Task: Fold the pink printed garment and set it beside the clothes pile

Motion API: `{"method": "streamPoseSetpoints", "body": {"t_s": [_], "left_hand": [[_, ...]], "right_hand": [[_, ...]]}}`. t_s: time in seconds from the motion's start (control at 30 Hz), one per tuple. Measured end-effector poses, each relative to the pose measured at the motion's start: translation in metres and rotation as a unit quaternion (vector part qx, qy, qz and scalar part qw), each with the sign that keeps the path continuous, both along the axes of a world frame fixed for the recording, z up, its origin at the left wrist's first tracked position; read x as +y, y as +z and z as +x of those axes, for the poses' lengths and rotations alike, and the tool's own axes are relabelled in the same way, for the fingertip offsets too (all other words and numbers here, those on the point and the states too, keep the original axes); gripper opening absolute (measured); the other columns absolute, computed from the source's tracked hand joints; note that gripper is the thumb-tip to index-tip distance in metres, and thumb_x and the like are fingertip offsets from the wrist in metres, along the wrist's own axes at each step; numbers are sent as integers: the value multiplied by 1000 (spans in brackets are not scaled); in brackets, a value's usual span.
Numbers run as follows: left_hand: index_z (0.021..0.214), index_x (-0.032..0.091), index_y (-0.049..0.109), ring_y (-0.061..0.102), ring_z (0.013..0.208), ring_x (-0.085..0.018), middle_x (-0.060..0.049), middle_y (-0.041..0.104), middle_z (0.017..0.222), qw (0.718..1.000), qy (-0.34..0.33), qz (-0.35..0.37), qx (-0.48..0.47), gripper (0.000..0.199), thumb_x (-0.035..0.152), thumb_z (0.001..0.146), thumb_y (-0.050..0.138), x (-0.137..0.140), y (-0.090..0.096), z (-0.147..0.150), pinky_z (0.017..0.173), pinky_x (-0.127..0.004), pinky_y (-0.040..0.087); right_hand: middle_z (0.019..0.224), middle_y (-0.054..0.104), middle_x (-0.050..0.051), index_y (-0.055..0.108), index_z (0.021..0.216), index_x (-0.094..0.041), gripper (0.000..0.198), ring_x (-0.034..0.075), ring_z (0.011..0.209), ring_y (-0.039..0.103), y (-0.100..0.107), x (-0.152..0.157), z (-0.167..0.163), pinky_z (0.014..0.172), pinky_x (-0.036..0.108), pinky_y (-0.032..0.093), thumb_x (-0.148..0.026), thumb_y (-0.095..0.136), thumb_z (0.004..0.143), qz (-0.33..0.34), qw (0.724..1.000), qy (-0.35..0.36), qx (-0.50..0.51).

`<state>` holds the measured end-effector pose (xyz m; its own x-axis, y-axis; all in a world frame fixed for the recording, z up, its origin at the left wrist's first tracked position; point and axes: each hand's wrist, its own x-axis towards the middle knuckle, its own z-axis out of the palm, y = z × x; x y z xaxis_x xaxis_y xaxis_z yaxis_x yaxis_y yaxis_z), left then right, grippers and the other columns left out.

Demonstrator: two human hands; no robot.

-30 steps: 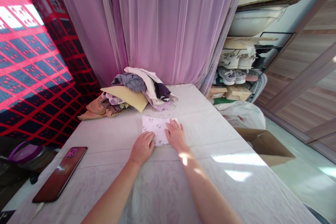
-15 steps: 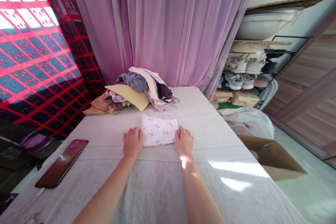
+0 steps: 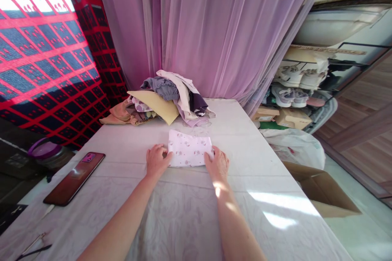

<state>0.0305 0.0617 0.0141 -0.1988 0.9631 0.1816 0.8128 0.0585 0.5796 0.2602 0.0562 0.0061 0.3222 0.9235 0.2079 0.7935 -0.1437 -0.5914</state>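
A small folded white cloth with a pale purple print point(image 3: 190, 153) lies on the white table cover point(image 3: 190, 220). My left hand point(image 3: 157, 161) grips its near left corner between thumb and fingers. My right hand point(image 3: 218, 164) holds its near right corner, fingers curled on the edge. Just behind the cloth sits a heap of unfolded clothes point(image 3: 165, 104) in grey, yellow, cream and peach.
A red phone point(image 3: 75, 177) lies face up at the table's left, with a purple-lidded container point(image 3: 43, 153) beyond the edge. Pink curtains point(image 3: 214, 28) hang behind. To the right stand a shoe rack point(image 3: 294, 85), a white bag point(image 3: 294, 147) and an open cardboard box point(image 3: 324, 191).
My hands slid from on top of the cloth out to its two sides, then closed on its near corners. The camera view shifted slightly.
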Motion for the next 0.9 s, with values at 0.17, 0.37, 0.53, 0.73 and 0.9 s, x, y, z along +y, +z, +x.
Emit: {"method": "streamPoseSetpoints", "body": {"t_s": [0.17,0.37,0.53,0.73,0.9], "left_hand": [[81,20,58,62,66,-16,-1,68,76,991,-12,-58,-122,15,34,82,54,3,15,-4,63,-27,47],[110,20,54,64,68,-16,-2,70,87,984,35,-91,-152,33,31,79,59,-8,17,-50,58,-24,44],[115,23,56,65,78,-18,-2,70,96,994,47,-50,-80,36,32,80,58,-28,7,-76,68,-27,46],[108,22,58,58,60,-12,-2,66,101,988,56,59,-135,31,35,83,48,-35,-4,-75,66,-27,49],[100,21,60,59,62,-13,-1,63,84,976,60,72,-196,29,40,83,46,-38,-7,-75,58,-24,49]], "right_hand": [[99,70,9,55,122,-15,44,27,100,58,-4,-5,-1,92,39,37,-39,46,86,33,999,20,20],[89,72,6,61,111,-19,35,22,90,62,-10,-21,-15,88,35,40,-38,43,89,43,999,29,10],[94,72,6,67,100,-20,30,20,92,62,-15,-25,-24,88,34,41,-34,44,87,56,997,59,-13],[95,72,7,69,95,-20,33,21,92,62,-22,-24,-19,86,34,44,-34,41,86,78,994,74,-19],[94,71,8,69,92,-20,34,21,89,63,-26,-24,-15,83,34,48,-38,41,86,111,991,77,8]]}}
